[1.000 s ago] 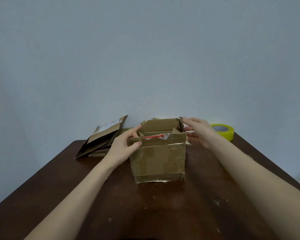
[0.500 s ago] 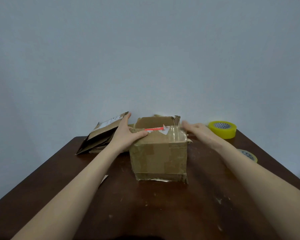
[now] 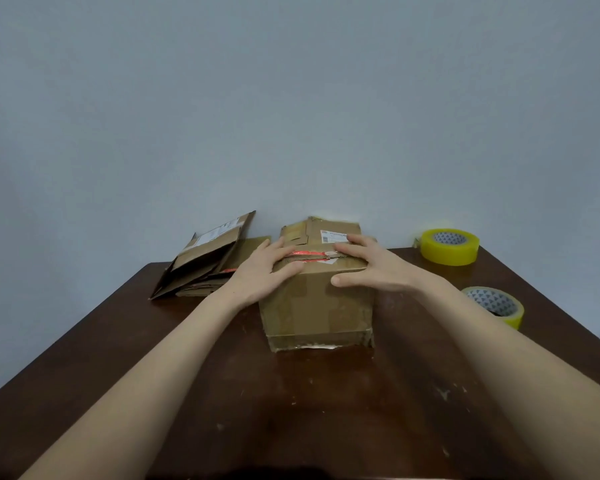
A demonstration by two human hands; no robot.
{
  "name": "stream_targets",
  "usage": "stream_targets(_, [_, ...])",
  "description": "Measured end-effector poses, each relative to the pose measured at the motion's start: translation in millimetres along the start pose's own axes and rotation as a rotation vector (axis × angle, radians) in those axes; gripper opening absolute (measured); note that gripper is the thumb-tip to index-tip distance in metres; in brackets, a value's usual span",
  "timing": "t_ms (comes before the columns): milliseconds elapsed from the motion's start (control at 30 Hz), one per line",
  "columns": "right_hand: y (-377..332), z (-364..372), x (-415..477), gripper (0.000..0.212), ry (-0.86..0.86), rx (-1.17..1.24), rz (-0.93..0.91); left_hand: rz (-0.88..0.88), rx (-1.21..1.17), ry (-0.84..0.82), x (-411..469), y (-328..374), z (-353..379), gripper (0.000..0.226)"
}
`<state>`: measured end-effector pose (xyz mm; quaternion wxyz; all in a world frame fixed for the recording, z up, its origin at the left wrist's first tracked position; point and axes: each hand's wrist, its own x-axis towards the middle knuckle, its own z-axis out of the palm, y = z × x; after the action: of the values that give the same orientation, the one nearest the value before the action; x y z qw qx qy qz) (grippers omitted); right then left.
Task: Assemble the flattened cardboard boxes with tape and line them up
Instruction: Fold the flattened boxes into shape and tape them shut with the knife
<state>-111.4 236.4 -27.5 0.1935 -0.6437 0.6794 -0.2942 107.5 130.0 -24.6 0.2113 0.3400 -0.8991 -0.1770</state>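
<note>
A brown cardboard box (image 3: 317, 306) stands upright in the middle of the dark wooden table (image 3: 291, 410). Its top flaps are folded down, with red tape along the seam between them. My left hand (image 3: 267, 271) lies flat on the left part of the top, fingers spread. My right hand (image 3: 368, 268) presses the right part of the top, thumb down over the front face. A pile of flattened cardboard boxes (image 3: 208, 261) lies at the back left. Two yellow tape rolls lie to the right: one (image 3: 449, 245) at the back corner, one (image 3: 496, 304) nearer me.
A plain pale wall rises right behind the table's far edge. The table's left and right edges slant toward me. Bare scuffed wood shows in front of the box between my forearms.
The top flaps, standing open before, are now folded shut. Both hands moved from the box's sides onto its top. The view has tilted down, showing the second tape roll.
</note>
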Motion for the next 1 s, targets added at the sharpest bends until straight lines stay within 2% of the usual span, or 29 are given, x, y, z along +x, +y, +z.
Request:
stream_targets(67, [1.6, 1.4, 3.1, 0.084, 0.029, -0.040, -0.006, -0.024, 0.043, -0.106, 0.8, -2.5, -4.7, 0.091])
stream_targets(133, [2.2, 1.5, 5.6, 0.084, 0.038, -0.036, -0.011, -0.029, 0.091, -0.159, 3.4, -4.5, -7.1, 0.102])
stream_targets(267, [-0.3, 0.8, 6.2, 0.076, 0.057, 0.023, -0.025, 0.029, 0.196, -0.066, 1.9, 0.2, -4.2, 0.079])
stream_targets(400, [-3.7, -8.6, 0.7, 0.068, 0.054, 0.017, -0.022, 0.053, 0.220, -0.052, -2.4, 7.4, -7.6, 0.070])
stream_targets(467, [-1.2, -10.2, -2.9, 0.068, 0.052, -0.010, -0.023, 0.088, 0.331, -0.062, -0.8, 11.0, -3.5, 0.072])
stream_targets(533, [0.8, -8.5, -4.9, 0.071, 0.066, -0.082, -0.022, 0.075, 0.325, -0.059, 0.4, 12.4, 2.9, 0.072])
stream_targets(700, [-6.5, -1.3, 4.2, 0.083, 0.104, -0.474, -0.020, 0.022, 0.270, -0.105, 12.1, 6.0, 3.7, 0.080])
stream_targets(867, [-4.8, 0.0, 17.0, 0.092, 0.085, -0.358, 0.032, 0.009, 0.247, -0.146, 25.4, 0.0, 5.2, 0.079])
stream_targets(1000, [18.2, 19.8, 16.2, 0.095, 0.039, -0.321, 0.105, 0.065, 0.340, -0.187, 30.1, -3.4, 24.0, 0.079])
